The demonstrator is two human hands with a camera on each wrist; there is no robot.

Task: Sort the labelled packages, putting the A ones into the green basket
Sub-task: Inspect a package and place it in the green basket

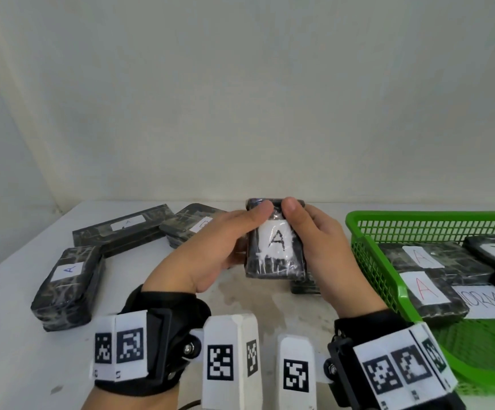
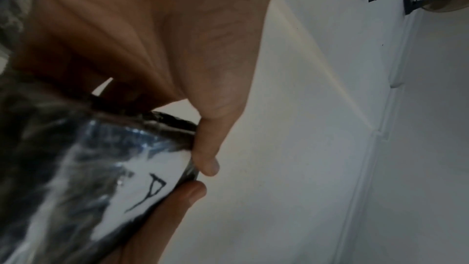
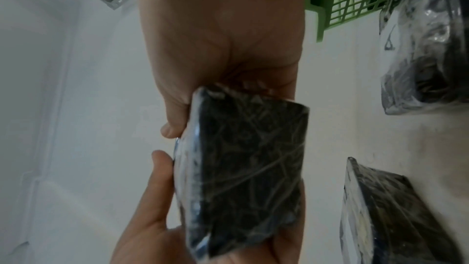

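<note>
A dark plastic-wrapped package with a white A label (image 1: 275, 244) is held up above the table's middle. My left hand (image 1: 225, 241) grips its left side, thumb on its top face, and my right hand (image 1: 317, 241) grips its right side. The same package (image 2: 83, 178) fills the left wrist view with its label showing, and its dark underside (image 3: 248, 168) faces the right wrist camera. The green basket (image 1: 370, 250) stands at the right and holds several A-labelled packages (image 1: 423, 255).
On the white table (image 1: 9, 335) lie an A package at front left (image 1: 68, 279), a long one behind it (image 1: 124, 229) and another (image 1: 187, 226) partly behind my left hand. One more package (image 1: 302, 285) lies under the held one. A wall rises behind.
</note>
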